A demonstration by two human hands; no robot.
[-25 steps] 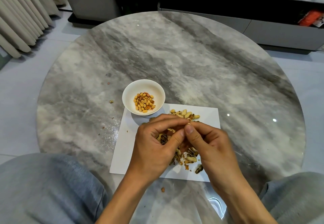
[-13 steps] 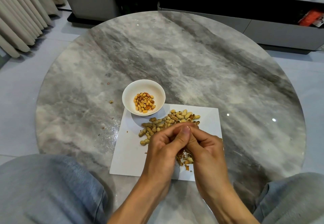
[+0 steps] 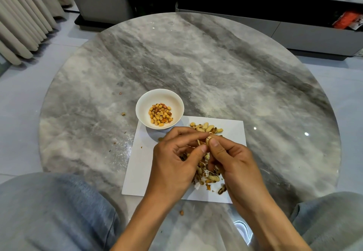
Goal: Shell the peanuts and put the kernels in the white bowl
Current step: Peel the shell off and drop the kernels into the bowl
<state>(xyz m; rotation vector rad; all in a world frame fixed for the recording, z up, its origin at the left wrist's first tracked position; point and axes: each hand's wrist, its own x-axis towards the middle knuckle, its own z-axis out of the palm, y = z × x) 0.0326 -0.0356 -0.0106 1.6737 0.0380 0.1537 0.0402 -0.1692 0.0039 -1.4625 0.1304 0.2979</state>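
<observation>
A peanut was pinched between the thumb and fingers of the right hand, while a strip of its shell was held by the curled fingers of the left hand. Both hands were held together above the middle of a white sheet that lay near the front edge of the round marble tabletop. The white bowl was set at the sheet's far left corner, partly on the sheet and partly on the bare tabletop, and a small heap of kernels was seen in its bottom. Unshelled peanuts were gathered along the sheet's far edge, just beyond the hands. Broken shells were scattered on the sheet beneath the hands, toward its near right corner. A few crumbs lay on the tabletop left of the bowl, and one loose kernel lay close to the front edge.
</observation>
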